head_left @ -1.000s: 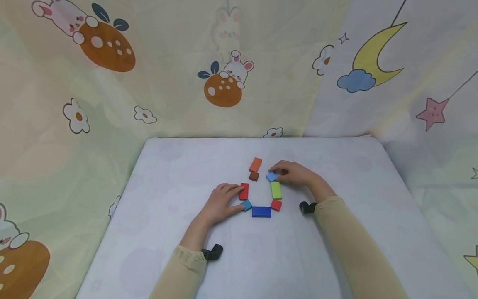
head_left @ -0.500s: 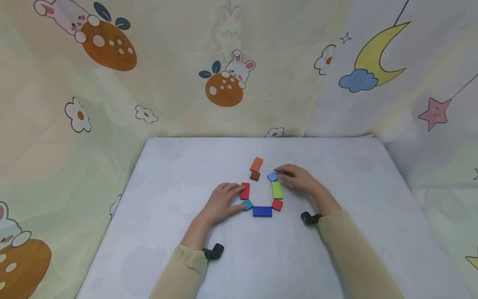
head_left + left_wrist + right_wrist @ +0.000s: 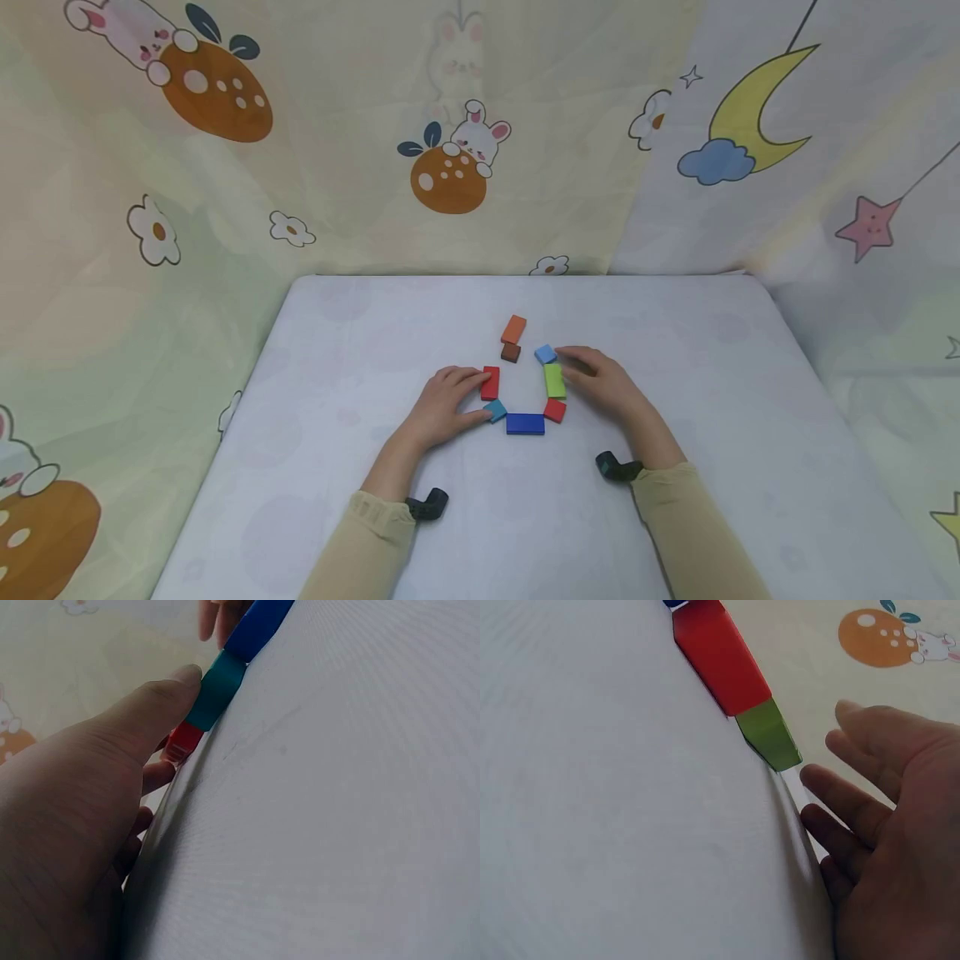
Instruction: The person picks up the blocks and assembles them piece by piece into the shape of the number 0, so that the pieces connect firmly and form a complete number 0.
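Head: red oblong (image 3: 491, 388), long axis forward

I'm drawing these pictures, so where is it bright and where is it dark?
Head view: bright and fairly even, with a thin shadow along the right sleeve; left wrist view: dimmer, with the left hand dark and a shadow beside it on the table; right wrist view: the right hand looks shaded, the red block brighter.
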A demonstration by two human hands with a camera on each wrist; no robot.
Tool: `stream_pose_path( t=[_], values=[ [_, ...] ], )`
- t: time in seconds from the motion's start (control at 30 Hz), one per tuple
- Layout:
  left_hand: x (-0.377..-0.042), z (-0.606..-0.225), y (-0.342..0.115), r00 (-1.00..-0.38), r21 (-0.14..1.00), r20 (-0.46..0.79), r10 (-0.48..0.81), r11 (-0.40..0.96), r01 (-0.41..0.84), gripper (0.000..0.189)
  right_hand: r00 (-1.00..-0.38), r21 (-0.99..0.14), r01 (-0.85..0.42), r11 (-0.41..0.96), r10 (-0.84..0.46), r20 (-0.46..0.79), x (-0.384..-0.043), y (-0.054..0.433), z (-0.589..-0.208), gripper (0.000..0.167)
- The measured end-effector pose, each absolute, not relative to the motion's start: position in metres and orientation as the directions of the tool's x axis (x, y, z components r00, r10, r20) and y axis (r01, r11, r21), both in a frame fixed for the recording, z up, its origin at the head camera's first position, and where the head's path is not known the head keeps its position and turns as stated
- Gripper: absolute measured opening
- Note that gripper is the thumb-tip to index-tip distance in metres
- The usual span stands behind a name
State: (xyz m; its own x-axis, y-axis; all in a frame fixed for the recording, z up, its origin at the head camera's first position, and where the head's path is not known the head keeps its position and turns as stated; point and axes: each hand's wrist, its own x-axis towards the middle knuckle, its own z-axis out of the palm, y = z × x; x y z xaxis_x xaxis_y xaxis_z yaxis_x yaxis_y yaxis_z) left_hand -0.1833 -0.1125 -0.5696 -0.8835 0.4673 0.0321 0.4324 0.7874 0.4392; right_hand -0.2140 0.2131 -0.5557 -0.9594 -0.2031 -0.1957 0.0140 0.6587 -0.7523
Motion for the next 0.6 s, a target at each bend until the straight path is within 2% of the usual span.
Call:
stream_pose_path(
  t=[0.4, 0.6],
  values=[
    [-0.183, -0.566, -0.112, -0.885, 0.463, 0.024, 0.465, 0.78, 0.422, 0.072, -0.962, -0.684, -0.146, 0.715, -0.265, -0.071, -0.213, 0.211, -0.565, 0.04],
    [-0.184, -0.568, -0.113, -0.893, 0.477, 0.014, 0.45, 0.782, 0.402, 0.071, -0.957, -0.662, -0.176, 0.729, -0.285, -0.059, -0.216, 0.211, -0.567, 0.041]
  ],
)
